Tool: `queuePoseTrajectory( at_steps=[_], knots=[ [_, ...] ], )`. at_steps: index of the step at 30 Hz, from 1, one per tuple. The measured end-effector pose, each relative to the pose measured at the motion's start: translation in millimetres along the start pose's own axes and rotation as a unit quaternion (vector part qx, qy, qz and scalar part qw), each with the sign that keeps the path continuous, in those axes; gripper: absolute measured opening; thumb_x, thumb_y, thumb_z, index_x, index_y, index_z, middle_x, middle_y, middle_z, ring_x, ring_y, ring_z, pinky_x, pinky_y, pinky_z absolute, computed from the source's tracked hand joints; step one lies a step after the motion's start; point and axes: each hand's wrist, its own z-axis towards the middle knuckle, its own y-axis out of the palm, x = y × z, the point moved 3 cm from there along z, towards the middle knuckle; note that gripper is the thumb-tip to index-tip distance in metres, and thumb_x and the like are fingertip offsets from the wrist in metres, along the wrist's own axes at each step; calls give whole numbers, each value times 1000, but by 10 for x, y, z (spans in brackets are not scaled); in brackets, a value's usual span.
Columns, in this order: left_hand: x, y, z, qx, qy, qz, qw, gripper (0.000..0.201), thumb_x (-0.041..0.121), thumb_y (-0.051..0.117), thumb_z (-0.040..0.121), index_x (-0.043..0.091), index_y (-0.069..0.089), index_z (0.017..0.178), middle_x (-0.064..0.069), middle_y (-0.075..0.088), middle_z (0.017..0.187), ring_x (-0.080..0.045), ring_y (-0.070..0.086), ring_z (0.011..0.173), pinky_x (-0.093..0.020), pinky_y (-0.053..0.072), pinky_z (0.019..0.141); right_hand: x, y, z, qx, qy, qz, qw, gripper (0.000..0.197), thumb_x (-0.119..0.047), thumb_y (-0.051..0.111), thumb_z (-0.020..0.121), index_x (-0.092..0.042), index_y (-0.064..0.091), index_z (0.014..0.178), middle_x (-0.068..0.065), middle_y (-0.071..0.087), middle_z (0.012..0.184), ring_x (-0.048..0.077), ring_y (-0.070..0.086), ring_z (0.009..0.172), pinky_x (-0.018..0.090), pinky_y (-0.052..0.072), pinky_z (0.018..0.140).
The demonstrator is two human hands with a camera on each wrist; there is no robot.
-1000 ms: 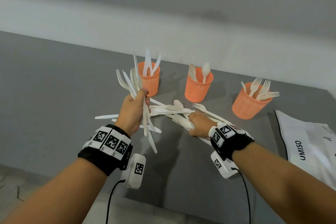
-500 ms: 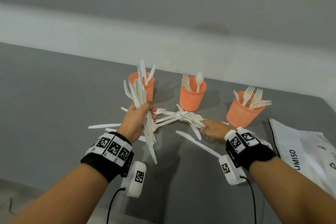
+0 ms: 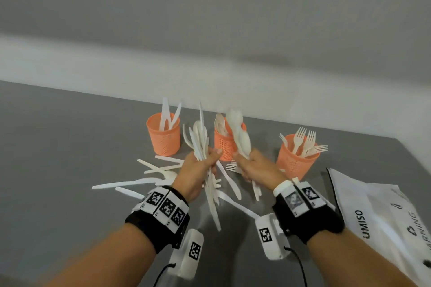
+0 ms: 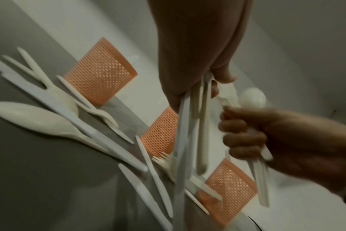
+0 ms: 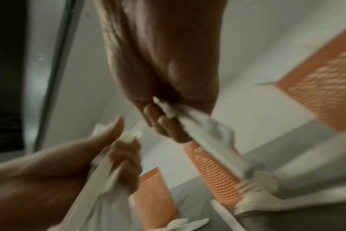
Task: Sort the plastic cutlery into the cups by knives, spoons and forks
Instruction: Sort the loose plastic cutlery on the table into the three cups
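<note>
Now, taking the middle cup (image 3: 227, 144) of spoons as your landmark: to its left stands the knife cup (image 3: 163, 137), with loose cutlery (image 3: 149, 171) lying on the counter (image 3: 58, 158) before it. Just in front, your left hand (image 3: 196, 173) is clenched around a mixed bundle (image 3: 199, 140); your right hand (image 3: 257, 166) is closed around several spoons (image 3: 241, 136). Right of it stands the fork cup (image 3: 296, 158).
</note>
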Motion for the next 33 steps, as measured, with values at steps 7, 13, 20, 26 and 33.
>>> queuePoseTrajectory(
  at_steps=[7, 13, 20, 26, 33],
  knots=[
    [69, 70, 39, -27, 14, -90, 995, 47, 21, 69, 73, 3, 60, 115, -15, 70, 108, -24, 67, 101, -31, 56, 82, -258, 422, 143, 40, -65, -45, 996, 35, -8, 41, 94, -6, 43, 129, 12, 59, 120, 28, 57, 111, 34, 48, 94],
    [175, -196, 208, -25, 23, -88, 996, 19, 15, 59, 89, 5, 63, 105, -11, 72, 95, -22, 69, 95, -32, 54, 81, -369, 687, 227, 64, -161, -91, 981, 30, -5, 38, 89, -5, 45, 118, 11, 50, 112, 19, 52, 102, 28, 45, 93],
    [369, -584, 363, -39, 36, -118, 992, 15, 11, 53, 92, 4, 67, 93, -9, 70, 84, -18, 68, 81, -27, 56, 71, -595, 889, 309, 38, -219, -4, 975, 40, -3, 40, 95, -5, 39, 136, -1, 37, 119, -11, 40, 105, -5, 25, 92],
    [486, -810, 452, -43, 40, -136, 989, 9, 5, 55, 89, 6, 64, 87, -10, 69, 84, -20, 68, 84, -33, 56, 70, -610, 882, 386, 43, -166, 208, 963, 38, 2, 52, 90, -20, 48, 121, -3, 55, 89, -1, 58, 82, 15, 48, 78],
    [616, -1079, 578, -37, -1, -185, 982, 27, 8, 57, 89, 18, 75, 71, 0, 70, 74, -12, 65, 78, -31, 51, 75, -541, 867, 418, -100, -57, 63, 991, 23, -23, 53, 93, -27, 50, 115, -10, 60, 103, 10, 58, 103, 27, 47, 97]
  ],
)
